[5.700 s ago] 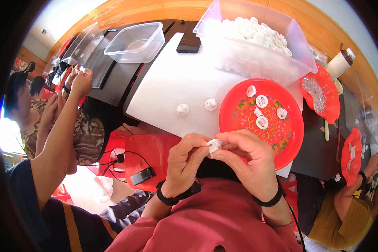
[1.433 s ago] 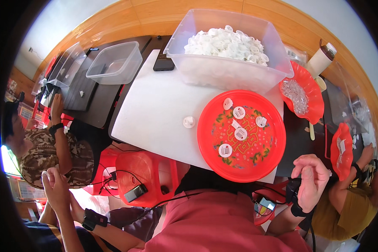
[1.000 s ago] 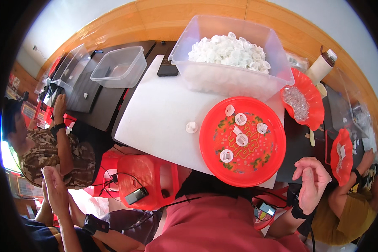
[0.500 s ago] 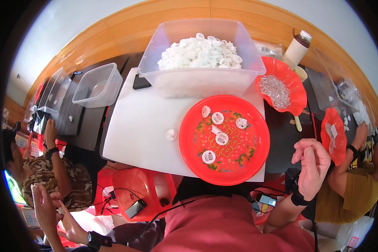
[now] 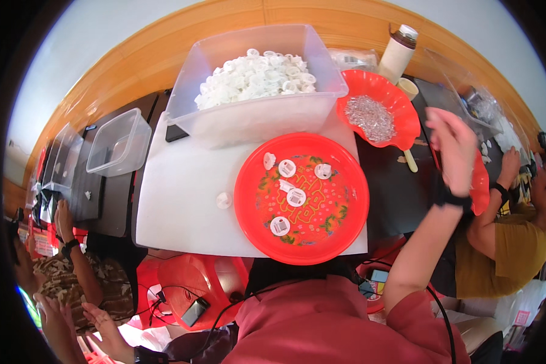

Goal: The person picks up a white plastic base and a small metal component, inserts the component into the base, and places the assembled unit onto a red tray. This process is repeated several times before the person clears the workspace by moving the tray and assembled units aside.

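Note:
My right hand [image 5: 456,145], with a dark band at the wrist, is raised over the right side of the table. Its fingers point up and to the left, loosely bent and somewhat blurred, and I see nothing in them. Nearest to it are a red scalloped bowl [image 5: 409,115] with small clear pieces and a second red bowl [image 5: 480,188], partly behind the hand and forearm. A pale handle [image 5: 411,161] sticks out below the first bowl. Before me lies a round red tray [image 5: 249,224] with several small white plastic parts [image 5: 280,226]. My left hand is not in view.
A clear tub [image 5: 261,118] heaped with white plastic rings stands behind the tray. One white part [image 5: 224,200] lies on the white board [image 5: 176,212]. A bottle [image 5: 397,54] stands at back right. Co-workers sit on both sides; a co-worker's hands [image 5: 106,327] show at lower left.
My right hand has moved up and away from me, toward the red bowls, and its forearm has stretched out. The view has shifted, so the tray and tub appear farther left.

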A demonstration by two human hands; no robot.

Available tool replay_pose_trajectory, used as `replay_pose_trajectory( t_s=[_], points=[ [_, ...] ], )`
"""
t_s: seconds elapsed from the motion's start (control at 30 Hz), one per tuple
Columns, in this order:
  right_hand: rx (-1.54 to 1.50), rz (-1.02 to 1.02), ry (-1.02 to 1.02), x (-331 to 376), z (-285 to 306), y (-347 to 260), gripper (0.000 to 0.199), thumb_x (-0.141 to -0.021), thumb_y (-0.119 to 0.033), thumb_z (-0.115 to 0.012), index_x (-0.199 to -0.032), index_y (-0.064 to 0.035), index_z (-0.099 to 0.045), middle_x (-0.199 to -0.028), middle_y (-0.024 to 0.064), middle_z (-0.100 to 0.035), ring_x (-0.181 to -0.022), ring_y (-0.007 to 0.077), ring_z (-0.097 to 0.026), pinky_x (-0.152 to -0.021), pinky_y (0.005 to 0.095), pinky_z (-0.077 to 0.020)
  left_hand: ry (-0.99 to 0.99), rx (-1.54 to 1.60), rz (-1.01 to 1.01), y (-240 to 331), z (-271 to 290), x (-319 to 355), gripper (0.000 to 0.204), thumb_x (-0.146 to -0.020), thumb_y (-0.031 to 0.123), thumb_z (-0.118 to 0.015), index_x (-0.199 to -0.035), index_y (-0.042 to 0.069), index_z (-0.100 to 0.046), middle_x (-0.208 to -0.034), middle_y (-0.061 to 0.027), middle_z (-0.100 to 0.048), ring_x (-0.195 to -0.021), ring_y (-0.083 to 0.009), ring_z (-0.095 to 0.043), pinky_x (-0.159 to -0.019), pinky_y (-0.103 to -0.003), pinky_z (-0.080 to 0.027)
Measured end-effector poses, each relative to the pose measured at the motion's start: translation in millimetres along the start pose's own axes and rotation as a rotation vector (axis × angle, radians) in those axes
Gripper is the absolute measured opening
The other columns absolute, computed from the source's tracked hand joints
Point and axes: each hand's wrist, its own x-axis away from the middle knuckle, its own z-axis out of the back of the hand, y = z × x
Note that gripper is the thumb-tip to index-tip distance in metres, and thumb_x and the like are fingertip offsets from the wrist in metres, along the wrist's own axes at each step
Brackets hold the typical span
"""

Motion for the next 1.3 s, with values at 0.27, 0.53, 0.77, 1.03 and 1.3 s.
replay_pose_trajectory(
  t_s=[0.27, 0.53, 0.77, 1.03, 1.3],
  points=[
    [0.876, -0.021, -0.603, -98, -49, 67, 0.034, -0.071, -0.033, -0.072, -0.086, -0.0019, -0.070, -0.083, 0.0167, -0.068, -0.079, 0.0291, -0.066, -0.072, 0.0382, -0.0499, 0.125, -0.630, -0.091, -149, -53, 15, 0.024, -0.097, 0.021, -0.045, -0.109, 0.002, -0.054, -0.098, -0.0064, -0.056, -0.086, -0.0133, -0.051, -0.074, -0.024, -0.042],
    [0.997, 0.162, -0.603, -108, -78, 107, 0.040, -0.066, -0.037, -0.074, -0.076, 0.0015, -0.068, -0.075, 0.0216, -0.065, -0.070, 0.0322, -0.064, -0.067, 0.0400, -0.0498, -0.191, -1.031, -0.063, -235, -108, 42, 0.015, -0.094, 0.011, -0.045, -0.086, 0.002, -0.055, -0.081, -0.0037, -0.056, -0.076, -0.0092, -0.051, -0.073, -0.022, -0.041],
    [1.074, 0.271, -0.711, -127, -54, 153, 0.031, -0.067, -0.028, -0.074, -0.070, 0.0018, -0.065, -0.068, 0.0197, -0.063, -0.066, 0.0309, -0.064, -0.061, 0.0409, -0.0506, -0.237, -0.947, 0.175, -270, -117, 56, 0.005, -0.090, 0.005, -0.055, -0.092, 0.001, -0.057, -0.083, -0.0030, -0.059, -0.076, -0.0075, -0.055, -0.067, -0.021, -0.044],
    [0.720, -0.059, -0.838, -128, -48, 167, 0.007, -0.063, -0.002, -0.070, -0.061, 0.0029, -0.065, -0.058, 0.0117, -0.063, -0.048, 0.0185, -0.061, -0.042, 0.0319, -0.0447, -0.444, -0.924, 0.257, -268, -131, 77, 0.009, -0.093, 0.007, -0.054, -0.097, 0.000, -0.057, -0.084, 0.0019, -0.055, -0.077, -0.0022, -0.050, -0.069, -0.018, -0.041],
    [0.769, 0.343, -0.745, -138, -51, 189, 0.010, -0.060, 0.002, -0.071, -0.059, 0.0021, -0.062, -0.053, 0.0129, -0.058, -0.048, 0.0214, -0.060, -0.045, 0.0335, -0.0475, -0.528, -0.930, 0.205, -274, -137, 82, 0.009, -0.093, 0.009, -0.056, -0.093, -0.001, -0.055, -0.079, 0.0018, -0.053, -0.072, -0.0027, -0.047, -0.064, -0.019, -0.040]
  ],
)
